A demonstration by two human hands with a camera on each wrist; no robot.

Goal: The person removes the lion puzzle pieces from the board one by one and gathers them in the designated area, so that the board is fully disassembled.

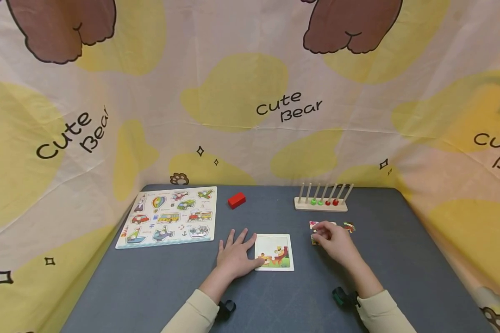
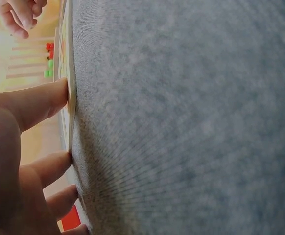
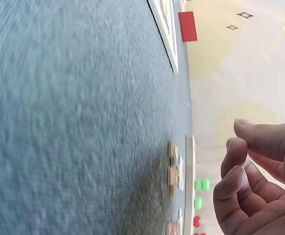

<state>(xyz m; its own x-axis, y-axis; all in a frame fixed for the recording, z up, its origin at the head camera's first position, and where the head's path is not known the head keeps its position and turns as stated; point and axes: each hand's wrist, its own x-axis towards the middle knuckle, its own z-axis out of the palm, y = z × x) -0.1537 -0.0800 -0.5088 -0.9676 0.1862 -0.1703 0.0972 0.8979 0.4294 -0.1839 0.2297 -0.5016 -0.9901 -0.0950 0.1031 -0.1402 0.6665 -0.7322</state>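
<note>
A small jigsaw board [image 1: 271,243] lies on the table with a white frame and some picture pieces along its bottom. My left hand [image 1: 235,260] rests at its left side, fingers spread, with the thumb [image 2: 44,100] on the board's edge. To the right, my right hand [image 1: 335,243] hovers above loose jigsaw pieces [image 1: 348,226], partly covering them in the head view. In the right wrist view its fingers [image 3: 235,188] are loosely bent, thumb and index tips close together, and nothing shows between them. Several loose pieces [image 3: 172,171] lie below this hand.
A wooden peg stand [image 1: 320,207] with green and red beads stands behind the loose pieces. Back left lies a large vehicle puzzle board [image 1: 150,231], with a red block [image 1: 236,200] to its right. A printed cloth [image 1: 233,152] rises behind the grey table [image 1: 283,300].
</note>
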